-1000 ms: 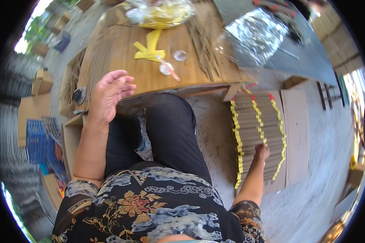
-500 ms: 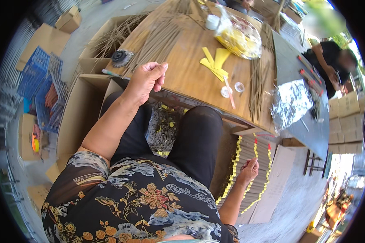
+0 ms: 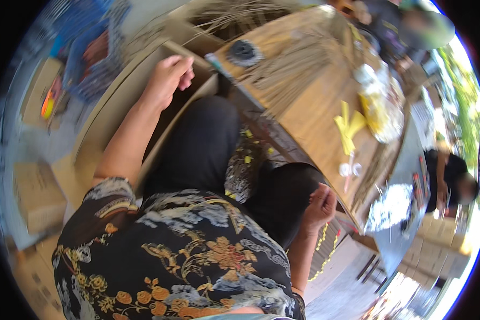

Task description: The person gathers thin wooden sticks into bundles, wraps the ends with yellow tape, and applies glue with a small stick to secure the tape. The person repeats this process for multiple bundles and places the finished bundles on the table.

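A: Far left, quick?
B: Carton with an orange item is sitting there, blurry. Blue crate is standing just right of it; reddish stuff is lying inside.
A: Left hand?
B: Left hand is hanging over the open cardboard box in this view, fingers sitting half curled, thumb resting near the index. Can't tell if it's grasping anything.
A: And the box?
B: It's standing beside the person's left leg, long side slanting up toward the tabletop. Behind it another box is holding loose thin sticks.
A: Moving right.
B: Black round item is sitting at the tabletop's near left corner; brown sticks are lying fanned out next to it.
A: Right hand?
B: Right hand is hovering just beside the right knee, thumb and fingers sitting pinched together. Grasp: can't tell, too small.
A: Anything under it?
B: Row of yellow-banded sticks is lying below and right of the hand, partly hiding behind the forearm.
A: Rest of the tabletop?
B: Yellow strips are lying bunched, a clear bag is sitting near them, and silver foil is lying farther right. Far right, a co-worker in dark clothing is showing beyond the foil.
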A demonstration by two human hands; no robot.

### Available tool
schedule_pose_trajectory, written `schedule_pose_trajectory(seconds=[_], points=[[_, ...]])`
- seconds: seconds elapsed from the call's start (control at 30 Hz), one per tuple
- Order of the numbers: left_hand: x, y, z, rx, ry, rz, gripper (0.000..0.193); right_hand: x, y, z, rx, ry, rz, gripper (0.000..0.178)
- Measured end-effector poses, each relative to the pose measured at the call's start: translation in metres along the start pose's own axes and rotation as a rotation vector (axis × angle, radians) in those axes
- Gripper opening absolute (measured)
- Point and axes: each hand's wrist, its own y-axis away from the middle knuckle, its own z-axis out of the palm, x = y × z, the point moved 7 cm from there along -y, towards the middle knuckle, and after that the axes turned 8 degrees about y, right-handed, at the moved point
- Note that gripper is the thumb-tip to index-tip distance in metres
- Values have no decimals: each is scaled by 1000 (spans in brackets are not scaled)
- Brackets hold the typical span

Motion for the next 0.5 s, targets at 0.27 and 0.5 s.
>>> schedule_pose_trajectory(seconds=[0.27, 0.5], points=[[-109, 6, -166, 251, -285, -496, 9, 2, 8, 1, 95, 393, -225, 17], [-321, 36, -293, 188, -743, -647, 14, 8, 0, 5, 123, 482, -147, 21]])
